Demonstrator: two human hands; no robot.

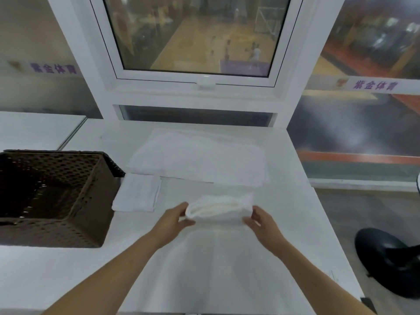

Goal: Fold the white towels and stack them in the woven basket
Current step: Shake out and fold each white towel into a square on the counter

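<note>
A folded white towel (219, 209) lies in the middle of the white table (68, 269), held from both sides. My left hand (173, 220) grips its left end, thumb under and fingers over the fold. My right hand (261, 220) pinches its right end. A small folded white towel (137, 195) lies flat to the left, right beside the dark brown woven basket (75, 230), which looks empty. A larger white towel (200, 156) is spread flat at the back of the table, under the window.
The basket stands at the table's left edge. A white window frame (204, 87) rises behind the table. A black chair base (386, 258) stands on the floor to the right, past the table's right edge.
</note>
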